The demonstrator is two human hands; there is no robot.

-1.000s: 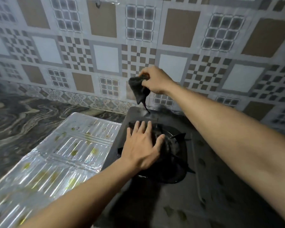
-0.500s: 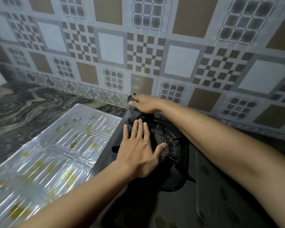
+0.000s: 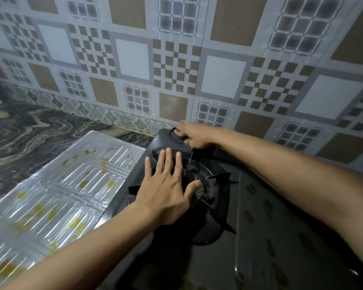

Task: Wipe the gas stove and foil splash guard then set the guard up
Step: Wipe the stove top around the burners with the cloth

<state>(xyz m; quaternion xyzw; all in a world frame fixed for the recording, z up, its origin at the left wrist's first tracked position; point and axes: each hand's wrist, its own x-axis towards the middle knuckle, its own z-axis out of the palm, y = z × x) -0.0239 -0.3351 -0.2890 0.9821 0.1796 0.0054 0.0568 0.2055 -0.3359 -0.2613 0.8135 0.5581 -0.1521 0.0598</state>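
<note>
Gas stove: dark, almost black top, dimly lit; faint olive blotches dot its surface toward 4 and 5 o'clock of the burner. It fills the lower right of the view, its back edge close to the wall.
Burner grate: black, round, with pointed prongs sticking out at 2 and 5 o'clock; sits on the left part of the stove.
Left hand: flat and open, palm down, fingers spread and pointing toward 12 o'clock, thumb out toward 3 o'clock; it rests on the grate and grips nothing.
Right hand: at 12 o'clock of the left hand, at the stove's back left corner; fingers curled down onto a dark cloth, pressing it against the stove.
Dark cloth: black, crumpled, hard to tell from the stove top; one fold loops up at the fingertips. How far it spreads cannot be told.
Foil splash guard: shiny silver, ribbed in raised bars, creased into panels, spattered with yellow-green greasy marks. It lies flat on the counter at 9 o'clock of the stove, its right edge touching or just beside the stove's left side.
Counter: dark marbled swirls of grey and cream, showing at 10 o'clock beyond the guard.
Wall tiles: patchwork of brown, white and checkered squares, with an ornate border strip along the bottom.
</note>
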